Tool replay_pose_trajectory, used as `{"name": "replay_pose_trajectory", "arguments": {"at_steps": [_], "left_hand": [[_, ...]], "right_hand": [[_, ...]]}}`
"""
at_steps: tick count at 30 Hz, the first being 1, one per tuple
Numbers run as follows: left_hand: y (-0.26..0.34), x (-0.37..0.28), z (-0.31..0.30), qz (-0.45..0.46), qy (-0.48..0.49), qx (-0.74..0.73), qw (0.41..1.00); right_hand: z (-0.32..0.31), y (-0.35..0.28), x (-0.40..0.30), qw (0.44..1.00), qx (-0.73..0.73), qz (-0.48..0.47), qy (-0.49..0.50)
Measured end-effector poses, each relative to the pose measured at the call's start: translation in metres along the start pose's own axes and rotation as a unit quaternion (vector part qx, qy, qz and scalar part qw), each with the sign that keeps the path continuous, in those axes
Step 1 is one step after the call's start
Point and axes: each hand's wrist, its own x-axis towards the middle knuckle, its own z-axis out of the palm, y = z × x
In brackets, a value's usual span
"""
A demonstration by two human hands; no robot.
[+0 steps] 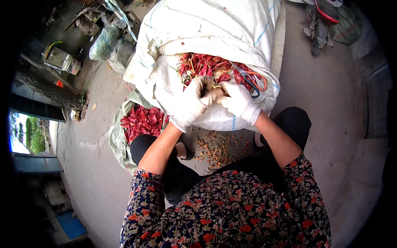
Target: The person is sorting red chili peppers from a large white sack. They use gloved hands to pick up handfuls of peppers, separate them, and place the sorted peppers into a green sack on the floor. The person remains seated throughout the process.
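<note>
My left hand (196,96) and my right hand (238,98), both in white work gloves with soiled fingertips, meet over the mouth of a white woven sack (169,82). Between their fingertips shows a pale yellow-green stem (216,87); whatever else they pinch is hidden by the gloves. Just beyond the fingers, dried red chili peppers (206,63) spill from the sack's mouth. Scissors with one orange and one dark handle loop (261,82) lie on the peppers, close to my right hand.
A pale green sack (119,128) holding red chili pieces (144,119) stands by my left knee. Stem scraps (214,147) litter the concrete floor (99,173) between my feet. Plastic bags (105,43) and a bucket (71,64) are at far left, a motorbike (321,28) at far right.
</note>
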Motion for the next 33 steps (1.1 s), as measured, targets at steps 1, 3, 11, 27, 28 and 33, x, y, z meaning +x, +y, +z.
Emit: {"name": "replay_pose_trajectory", "arguments": {"at_steps": [1, 3, 11, 27, 28, 33], "left_hand": [[0.005, -0.001, -0.003, 0.024, -0.018, 0.048, 0.998], [0.011, -0.006, -0.005, 0.086, -0.014, 0.128, 0.988], [0.021, -0.014, 0.004, 0.185, 0.024, 0.28, 0.942], [-0.013, 0.003, -0.054, -0.103, 0.077, -0.088, 0.988], [0.002, 0.004, -0.06, -0.124, -0.065, -0.02, 0.99], [-0.014, 0.007, -0.041, -0.15, -0.219, 0.357, 0.896]], "right_hand": [[-0.002, -0.002, 0.0, 0.999, 0.002, 0.028, -0.028], [-0.008, -0.008, -0.002, 0.993, 0.003, 0.085, -0.084], [0.002, 0.014, -0.016, 0.96, 0.239, -0.005, -0.145], [-0.026, -0.021, -0.023, 0.925, 0.327, 0.048, -0.187], [-0.033, -0.016, -0.022, 0.911, 0.382, 0.067, -0.138], [-0.064, -0.026, -0.011, 0.832, 0.54, 0.118, 0.047]]}}
